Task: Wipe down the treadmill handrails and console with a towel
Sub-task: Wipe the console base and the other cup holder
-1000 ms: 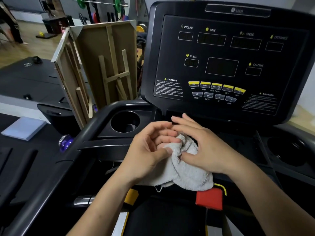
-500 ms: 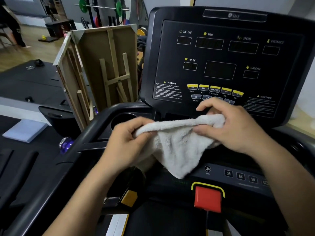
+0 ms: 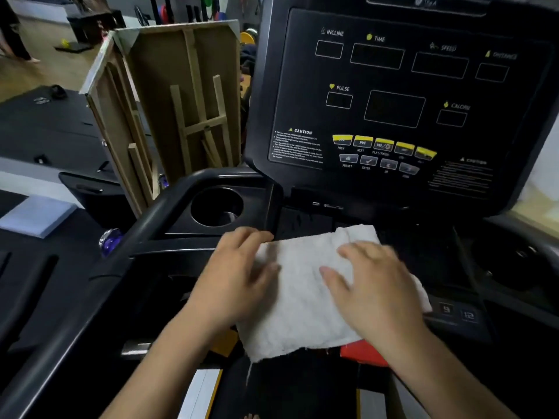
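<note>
A white towel [image 3: 302, 285] lies spread flat over the lower console deck of the black treadmill, below the upright console panel [image 3: 393, 101]. My left hand [image 3: 239, 279] rests on the towel's left edge with fingers stretched out. Flat on the towel's right half lies my right hand [image 3: 372, 285], fingers straight. The towel hides most of the deck buttons and part of the red safety key [image 3: 360, 352]. The left handrail [image 3: 145, 225] curves away to the left of my left hand.
A round cup holder [image 3: 216, 207] sits left of the towel, another [image 3: 514, 261] at the right. A wooden easel and canvas back [image 3: 169, 110] lean beside the treadmill on the left. Gym weights and a person's legs [image 3: 12, 34] show far back.
The towel was bunched, then lifted and stretched between both hands. Now it lies flat on the deck with both hands pressing on top. The view has tilted closer to the console.
</note>
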Tool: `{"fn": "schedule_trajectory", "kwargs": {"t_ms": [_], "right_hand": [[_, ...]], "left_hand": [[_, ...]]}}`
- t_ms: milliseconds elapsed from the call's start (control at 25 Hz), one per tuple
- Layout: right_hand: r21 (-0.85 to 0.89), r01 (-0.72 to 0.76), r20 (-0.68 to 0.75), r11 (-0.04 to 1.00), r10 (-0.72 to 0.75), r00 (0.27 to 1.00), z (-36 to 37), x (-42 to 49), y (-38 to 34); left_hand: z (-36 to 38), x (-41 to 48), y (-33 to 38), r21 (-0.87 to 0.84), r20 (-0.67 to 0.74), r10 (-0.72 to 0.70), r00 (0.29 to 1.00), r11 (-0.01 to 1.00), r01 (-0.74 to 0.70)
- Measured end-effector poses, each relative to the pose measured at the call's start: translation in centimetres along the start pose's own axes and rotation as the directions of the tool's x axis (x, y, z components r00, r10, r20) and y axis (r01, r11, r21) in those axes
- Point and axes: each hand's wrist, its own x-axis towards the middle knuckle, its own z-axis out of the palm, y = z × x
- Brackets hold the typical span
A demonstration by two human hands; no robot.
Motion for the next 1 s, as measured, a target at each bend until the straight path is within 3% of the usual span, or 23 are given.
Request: {"fn": "schedule_trajectory", "kwargs": {"t_ms": [80,160,280,360,440,520,640,800,1000], "right_hand": [[-0.190,-0.011,0.137,0.982,0.038,0.990,2.6,-1.0,-0.9],[-0.218,0.009,0.229,0.976,0.043,0.973,3.1,0.1,-1.9],[-0.049,0.257,0.237,0.965,-0.238,0.942,3.2,0.8,-1.9],[0.067,0.434,0.263,0.899,-0.435,0.861,3.2,0.7,-1.5],[0.093,0.500,0.313,0.861,-0.502,0.806,3.4,2.5,-0.9],[0.091,0.495,0.361,0.864,-0.492,0.792,4.0,5.8,-1.0],[0.145,0.374,0.394,0.916,-0.401,0.827,4.3,8.8,-2.2],[0.077,0.347,0.360,0.935,-0.350,0.865,3.2,3.6,-1.7],[0.029,0.306,0.411,0.951,-0.291,0.864,3.6,6.2,-2.6]], "left_hand": [[1.8,-0.7,0.2,0.028,-0.009,0.028,1.000,0.999,-0.028],[3.2,-1.4,0.6,0.102,0.011,0.044,0.999,0.994,-0.045],[3.7,-4.2,1.7,0.166,-0.019,0.035,0.999,0.986,-0.031],[3.2,-6.3,2.5,0.168,-0.053,0.049,0.997,0.985,-0.039],[2.8,-5.7,2.2,0.147,-0.106,0.065,0.992,0.988,-0.049],[2.4,-3.0,1.6,0.111,-0.132,0.063,0.989,0.993,-0.048],[1.3,1.8,0.1,0.008,-0.070,-0.018,0.997,1.000,0.019],[1.8,3.0,-2.6,0.013,0.079,0.026,0.997,1.000,-0.027],[2.5,3.2,-2.8,0.025,0.035,-0.014,0.999,1.000,0.013]]}}
